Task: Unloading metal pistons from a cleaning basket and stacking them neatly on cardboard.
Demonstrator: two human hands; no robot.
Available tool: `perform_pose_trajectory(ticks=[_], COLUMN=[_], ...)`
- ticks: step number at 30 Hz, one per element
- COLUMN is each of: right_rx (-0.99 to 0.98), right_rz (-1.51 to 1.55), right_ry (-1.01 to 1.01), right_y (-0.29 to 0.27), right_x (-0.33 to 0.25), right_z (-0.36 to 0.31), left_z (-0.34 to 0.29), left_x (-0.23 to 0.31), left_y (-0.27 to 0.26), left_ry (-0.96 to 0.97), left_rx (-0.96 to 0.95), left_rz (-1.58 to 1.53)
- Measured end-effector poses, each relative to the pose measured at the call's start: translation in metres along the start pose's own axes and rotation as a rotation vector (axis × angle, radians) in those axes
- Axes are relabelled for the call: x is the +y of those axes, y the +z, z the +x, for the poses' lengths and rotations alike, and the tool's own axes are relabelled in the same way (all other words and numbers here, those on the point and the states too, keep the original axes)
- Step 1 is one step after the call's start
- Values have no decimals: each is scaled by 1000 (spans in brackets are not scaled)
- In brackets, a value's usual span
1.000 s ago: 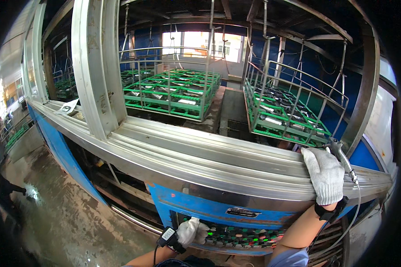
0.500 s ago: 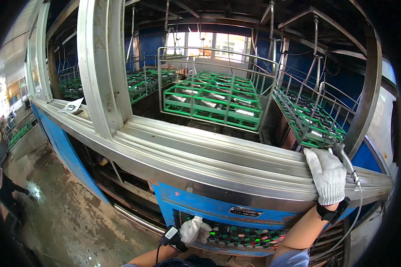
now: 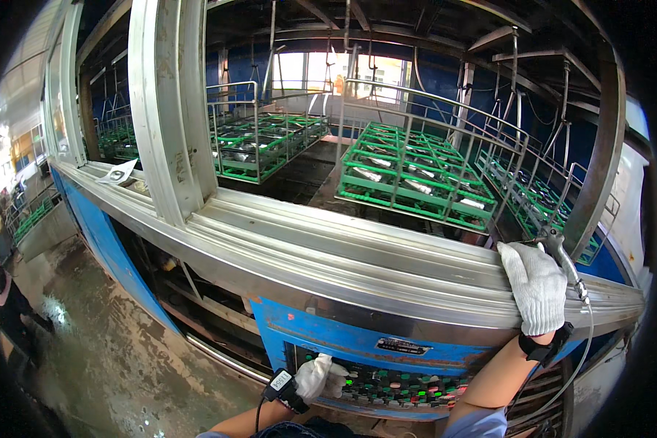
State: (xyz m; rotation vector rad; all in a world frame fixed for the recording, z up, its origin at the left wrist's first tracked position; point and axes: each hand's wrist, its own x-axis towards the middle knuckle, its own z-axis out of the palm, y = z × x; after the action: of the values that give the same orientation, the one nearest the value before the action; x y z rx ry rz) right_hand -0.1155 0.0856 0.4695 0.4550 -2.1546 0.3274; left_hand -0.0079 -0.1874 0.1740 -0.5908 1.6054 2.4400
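Observation:
My left hand (image 3: 315, 377), in a white knit glove, is at the left end of a control panel (image 3: 401, 388) set with several rows of buttons and lit green and red lamps. Its fingers are drawn together over the panel, and whatever they cover is hidden. My right hand (image 3: 536, 288), gloved too, lies on the metal sill (image 3: 387, 263) with its fingers bent over the far edge. Close to its right side is a metal spray gun (image 3: 562, 252) with a thin hose (image 3: 590, 328). Past the sill hangs a wire-sided carrier (image 3: 445, 120) bearing a green rack (image 3: 416, 171) of shiny parts.
More hanging green racks stand to the left (image 3: 270, 146) and right (image 3: 533, 197). A thick metal post (image 3: 166, 109) rises from the sill. A white paper scrap (image 3: 118, 172) lies farther left. At the far left a person (image 3: 14, 299) is on the wet floor (image 3: 124, 365).
The middle carrier has swung or travelled to the right with its green rack. The left rack now shows more fully. Both my hands stay in place. The person at far left has come further into view.

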Motion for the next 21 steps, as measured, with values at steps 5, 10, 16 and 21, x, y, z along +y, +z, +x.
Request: perform_pose_trajectory(ticks=[5,10,16,21], right_rx=[-66,-65,4,13], right_rz=[-18,-38,-26,-26], right_ry=[46,33,3,-3], right_y=[-4,-3,-2,0], right_x=[1,2,3,4], right_z=[1,0,-2,-3], left_z=[6,10,4,0], left_x=[-11,-12,-10,-3], left_y=[-7,-7,-3,2], left_ry=[25,36,60,4], left_rx=[-33,-47,-53,-21], left_rz=[-5,24,-17,8])
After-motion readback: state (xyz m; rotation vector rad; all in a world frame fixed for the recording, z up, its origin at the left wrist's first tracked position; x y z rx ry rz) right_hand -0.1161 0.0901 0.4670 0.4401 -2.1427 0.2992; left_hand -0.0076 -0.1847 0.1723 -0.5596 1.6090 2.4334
